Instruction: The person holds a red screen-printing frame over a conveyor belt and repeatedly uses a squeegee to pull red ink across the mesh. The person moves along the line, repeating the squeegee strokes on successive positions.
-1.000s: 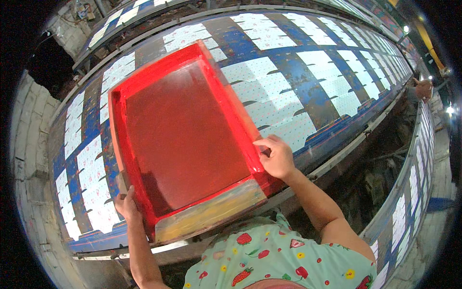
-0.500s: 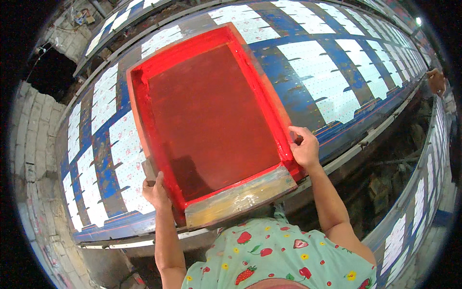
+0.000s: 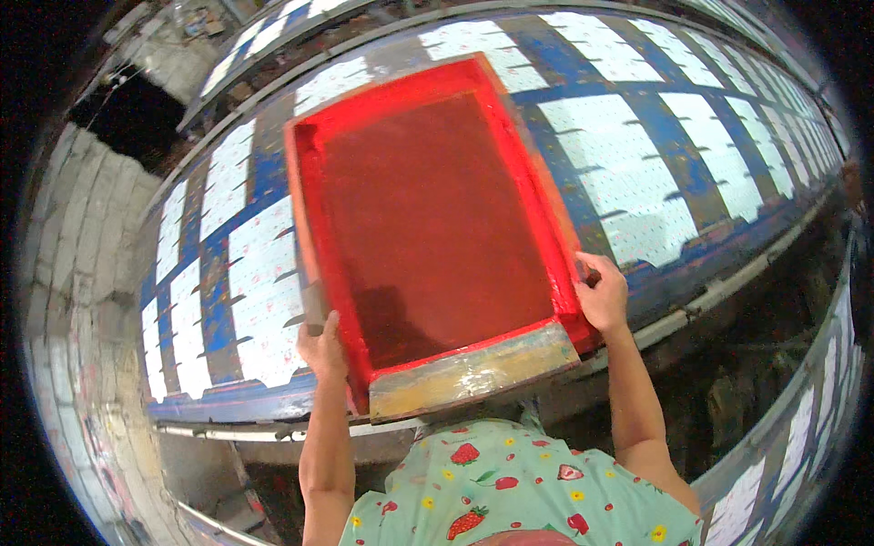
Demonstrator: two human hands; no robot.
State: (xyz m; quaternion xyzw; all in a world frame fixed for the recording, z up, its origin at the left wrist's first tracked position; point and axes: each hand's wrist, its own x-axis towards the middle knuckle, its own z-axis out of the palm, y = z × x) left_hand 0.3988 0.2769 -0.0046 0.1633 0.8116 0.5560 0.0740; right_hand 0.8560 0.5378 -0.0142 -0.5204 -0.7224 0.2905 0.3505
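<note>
A long blue and grey table [image 3: 669, 150] runs across most of the frame, from the left side to the upper right. Grey bricks [image 3: 82, 273] fill the far left. A big red frame [image 3: 528, 191] is in the middle, over the table and tipped a bit to the left; I cannot tell if it touches the table. Inside it is a dark red screen [image 3: 428, 218] with a darker patch at its lower left. A green shirt [image 3: 510, 473] with fruit on it is at the bottom. White sheets [image 3: 610, 164] with little dots lie in rows on the table, on both sides of the red frame. A yellow and grey strip [image 3: 473, 369] covers the frame's near end. The left hand [image 3: 323, 348] holds its left side, low down, thumb up and other fingers mostly hidden. The right hand [image 3: 603, 296] pinches its right side, fingers curled.
</note>
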